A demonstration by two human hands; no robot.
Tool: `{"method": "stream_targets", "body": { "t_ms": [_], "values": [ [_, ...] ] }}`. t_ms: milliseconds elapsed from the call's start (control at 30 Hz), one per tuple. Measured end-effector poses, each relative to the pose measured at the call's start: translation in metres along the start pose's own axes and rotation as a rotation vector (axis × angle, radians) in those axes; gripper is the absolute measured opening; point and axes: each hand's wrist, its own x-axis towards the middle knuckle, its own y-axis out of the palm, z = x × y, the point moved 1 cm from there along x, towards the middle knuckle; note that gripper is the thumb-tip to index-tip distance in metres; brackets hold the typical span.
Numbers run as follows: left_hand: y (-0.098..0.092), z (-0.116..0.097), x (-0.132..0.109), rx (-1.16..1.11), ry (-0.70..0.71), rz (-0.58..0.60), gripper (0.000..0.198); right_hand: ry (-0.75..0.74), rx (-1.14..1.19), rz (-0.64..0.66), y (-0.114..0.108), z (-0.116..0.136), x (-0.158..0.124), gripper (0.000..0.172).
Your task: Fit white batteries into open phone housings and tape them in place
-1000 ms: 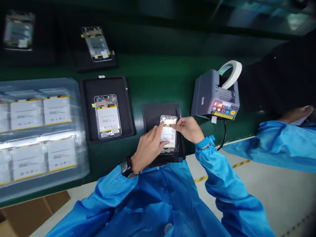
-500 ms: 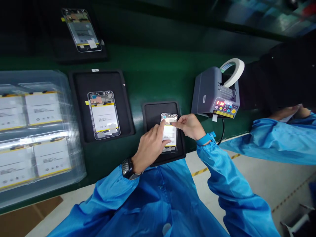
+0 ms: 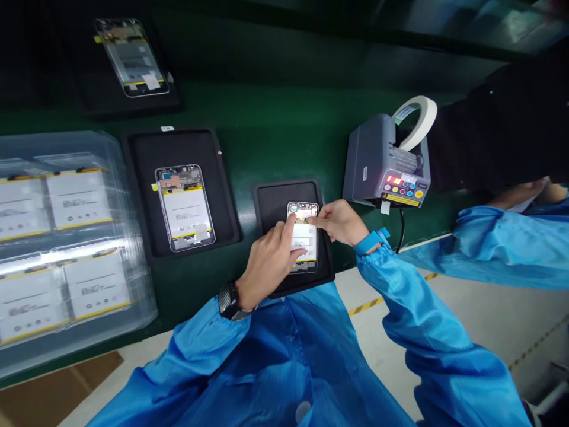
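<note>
An opened phone (image 3: pixel 304 236) with a white battery in its body lies in a small black tray (image 3: pixel 271 197) at the front edge of the bench. Across its left side rests my left hand (image 3: pixel 272 252), fingers stretched out, index fingertip near the upper circuit area and thumb over the battery. My right hand (image 3: pixel 338 222) comes in from the right, thumb and index finger pinched together at the phone's upper part. Whatever lies between those fingertips is too small to make out.
To the left, a second opened phone (image 3: pixel 185 207) lies in a larger black tray (image 3: pixel 226 207). A clear plastic tray (image 3: pixel 144 296) holds several batteries. Another opened phone (image 3: pixel 132 57) is farther back. A tape dispenser (image 3: pixel 371 157) stands at right, near a co-worker's blue sleeve (image 3: pixel 511 243).
The view has shifted slightly. Both hands stay on the phone in nearly the same pose, with the right hand still pinching at its upper part.
</note>
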Motion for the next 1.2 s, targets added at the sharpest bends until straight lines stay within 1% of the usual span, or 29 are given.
{"method": "stream_targets", "body": {
  "t_ms": [167, 300, 433, 533, 633, 800, 900, 1033, 1200],
  "values": [
    [-0.002, 0.0, 0.001, 0.001, -0.008, 0.023, 0.067, -0.025, -0.05, 0.001, 0.0, 0.0, 0.001, 0.039],
    [-0.004, 0.0, 0.002, 0.002, -0.004, 0.027, 0.068, -0.004, -0.077, 0.008, -0.002, 0.004, 0.0, 0.041],
    [-0.006, -0.001, 0.003, 0.004, -0.024, 0.045, 0.068, 0.015, -0.086, 0.0, -0.003, 0.007, -0.001, 0.039],
    [-0.009, -0.002, 0.005, 0.038, -0.02, 0.089, 0.064, 0.033, -0.063, 0.001, -0.002, 0.008, 0.0, 0.04],
    [-0.011, -0.002, 0.006, 0.073, 0.002, 0.126, 0.067, 0.046, -0.019, 0.01, -0.001, 0.01, 0.001, 0.042],
    [-0.01, 0.0, 0.006, 0.113, 0.03, 0.141, 0.072, 0.121, 0.038, 0.051, -0.001, 0.017, 0.0, 0.045],
    [-0.011, -0.001, 0.007, 0.148, 0.039, 0.167, 0.068, 0.109, 0.064, 0.058, -0.002, 0.019, -0.003, 0.048],
    [-0.013, -0.003, 0.009, 0.172, 0.035, 0.193, 0.062, 0.104, 0.101, 0.068, -0.003, 0.019, -0.006, 0.044],
    [-0.015, -0.005, 0.01, 0.177, 0.037, 0.214, 0.062, 0.11, 0.102, 0.08, -0.003, 0.019, -0.004, 0.04]
  ]
}}
